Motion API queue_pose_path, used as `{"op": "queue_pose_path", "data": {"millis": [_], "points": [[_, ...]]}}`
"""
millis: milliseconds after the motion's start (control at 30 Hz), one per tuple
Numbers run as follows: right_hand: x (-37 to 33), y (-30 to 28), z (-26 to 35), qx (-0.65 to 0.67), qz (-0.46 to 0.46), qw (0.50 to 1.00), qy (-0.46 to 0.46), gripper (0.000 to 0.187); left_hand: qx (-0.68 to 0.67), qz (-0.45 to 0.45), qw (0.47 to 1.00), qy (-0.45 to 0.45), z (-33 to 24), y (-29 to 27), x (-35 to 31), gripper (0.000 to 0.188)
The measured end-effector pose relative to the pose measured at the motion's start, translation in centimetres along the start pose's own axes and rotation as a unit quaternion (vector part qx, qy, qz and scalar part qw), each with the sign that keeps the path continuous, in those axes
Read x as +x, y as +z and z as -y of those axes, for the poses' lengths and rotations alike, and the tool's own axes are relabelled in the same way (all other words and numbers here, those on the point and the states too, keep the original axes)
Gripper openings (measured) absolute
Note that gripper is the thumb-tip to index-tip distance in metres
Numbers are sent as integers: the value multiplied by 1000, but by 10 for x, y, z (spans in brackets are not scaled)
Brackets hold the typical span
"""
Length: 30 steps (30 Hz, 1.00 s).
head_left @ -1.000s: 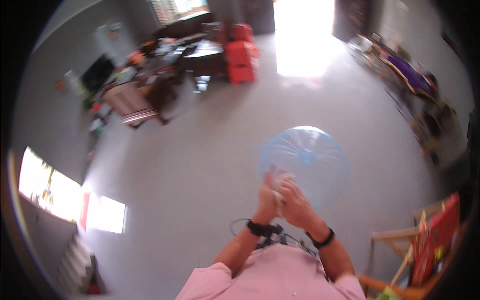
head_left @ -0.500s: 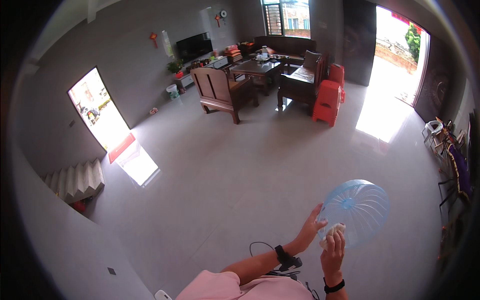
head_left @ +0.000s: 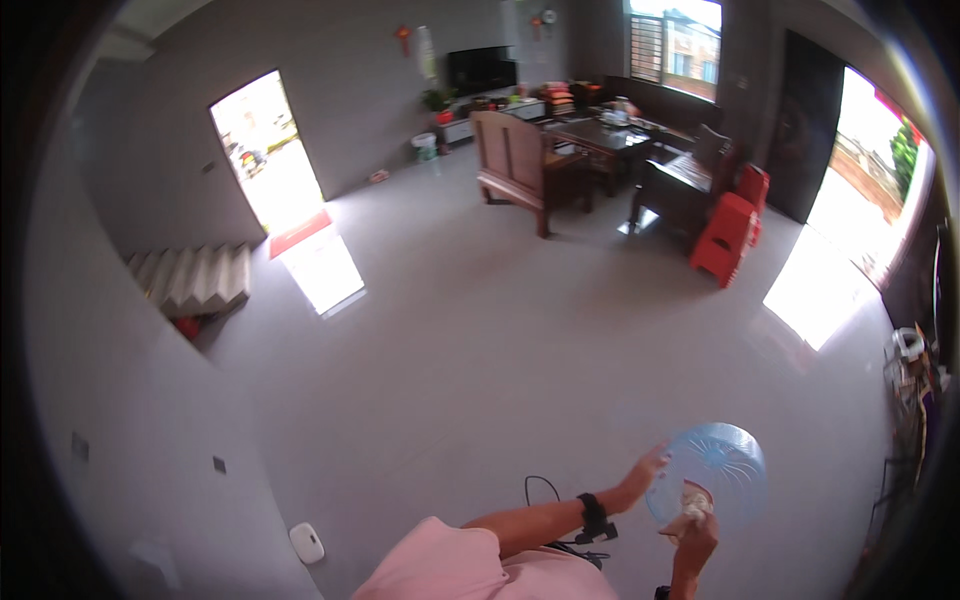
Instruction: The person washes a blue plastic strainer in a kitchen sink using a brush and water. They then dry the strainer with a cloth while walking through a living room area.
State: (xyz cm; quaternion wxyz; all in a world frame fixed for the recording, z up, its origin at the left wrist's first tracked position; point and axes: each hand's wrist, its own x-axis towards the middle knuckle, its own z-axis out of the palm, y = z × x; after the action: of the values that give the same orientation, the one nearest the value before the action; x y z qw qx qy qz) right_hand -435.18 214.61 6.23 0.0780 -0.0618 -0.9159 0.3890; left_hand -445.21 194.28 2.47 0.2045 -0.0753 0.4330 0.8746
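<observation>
A round light-blue fan guard [head_left: 742,458] with curved spokes is held out at the lower right, above the floor. Its left rim is gripped by my left hand [head_left: 643,476], fingers bent around the edge. In my right hand [head_left: 697,545] a crumpled whitish cloth [head_left: 694,500] with a reddish edge is pinched over the lower part of the guard. Whether the cloth presses on the spokes cannot be made out through the blur. Black bands circle both wrists.
Grey tiled floor [head_left: 450,360] spreads ahead. Farther off stand a wooden armchair [head_left: 512,165], a low table [head_left: 600,135] and red plastic stools [head_left: 724,240]. Concrete steps [head_left: 195,278] rise at left; clutter [head_left: 912,375] lines the right wall. A black cable [head_left: 541,481] shows beside my left arm.
The view has swung, so the room appears farther right. Both hands and the guard sit lower in the picture. The cloth has gone from the guard's left edge toward its lower middle.
</observation>
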Motion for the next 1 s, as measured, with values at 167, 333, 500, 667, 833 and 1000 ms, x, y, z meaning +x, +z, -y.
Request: {"op": "queue_pose_path", "data": {"millis": [167, 333, 500, 667, 833, 1000], "points": [[24, 23, 45, 128, -163, 975, -83, 26, 23, 10, 993, 117, 25, 12, 4, 66], [29, 77, 74, 119, -16, 978, -171, 35, -144, 122, 982, 24, -7, 11, -14, 75], [27, 50, 50, -98, 33, 969, -224, 37, -205, -48, 977, 18, -8, 1, -10, 47], [59, 51, 47, -20, -2, 978, -208, 34, -93, -40, 993, 55, -24, -6, -19, 51], [24, 36, 86, 67, 10, 953, -297, 40, -94, 40, 991, 83, -28, 5, -18, 62], [16, 2, 9, -98, -25, 974, -201, 38, -57, -18, 998, 24, -49, 41, -24, 65]]}}
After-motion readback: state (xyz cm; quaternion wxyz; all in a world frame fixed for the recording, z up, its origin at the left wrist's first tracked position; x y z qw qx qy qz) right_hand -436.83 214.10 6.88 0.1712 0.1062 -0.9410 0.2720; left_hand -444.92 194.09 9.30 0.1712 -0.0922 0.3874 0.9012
